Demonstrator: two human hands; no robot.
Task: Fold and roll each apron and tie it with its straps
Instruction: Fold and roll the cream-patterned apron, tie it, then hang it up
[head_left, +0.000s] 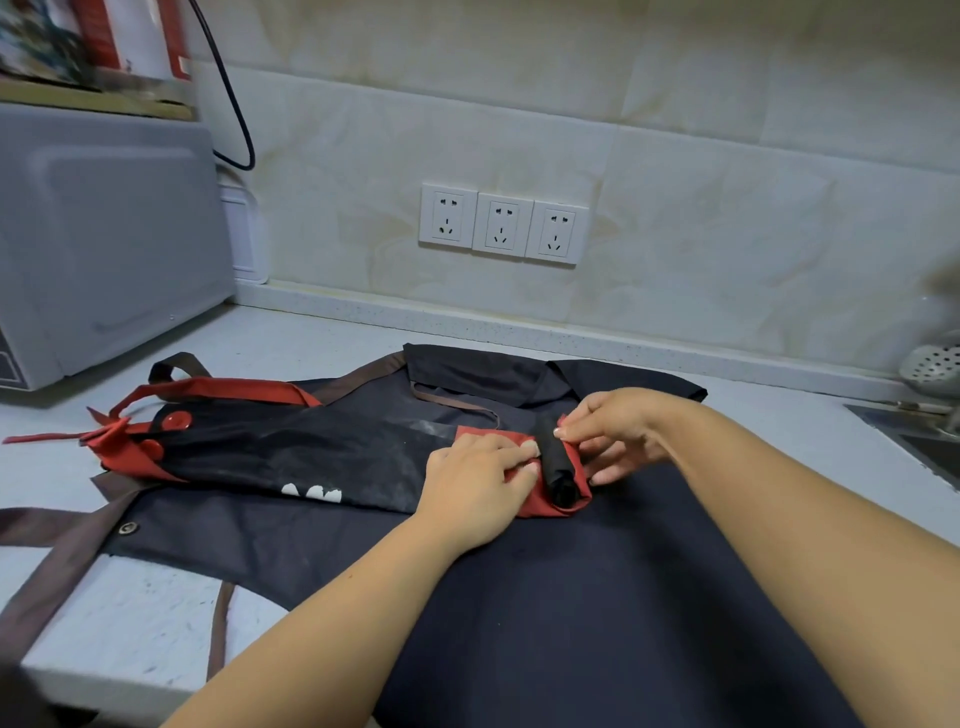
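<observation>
Fingertips (563, 431) of the right hand (618, 431) pinch the top of a small tight roll (558, 467) at the end of the black-and-red apron (291, 452), closed on the cloth. Just at nine o'clock from the roll, the left hand (478, 488) lies flat with fingers together, pressing the folded strip down. That apron lies as a long band across a second, dark apron (571, 597) spread over the counter (130, 623). Its red straps (218, 387) trail off toward nine o'clock, near the microwave (104, 234).

Thin, soft cloth like this is light and limp, and the roll will likely spring loose if released. Best hold is at both ends of the roll, thumbs behind, keeping tension while turning toward the straps.
</observation>
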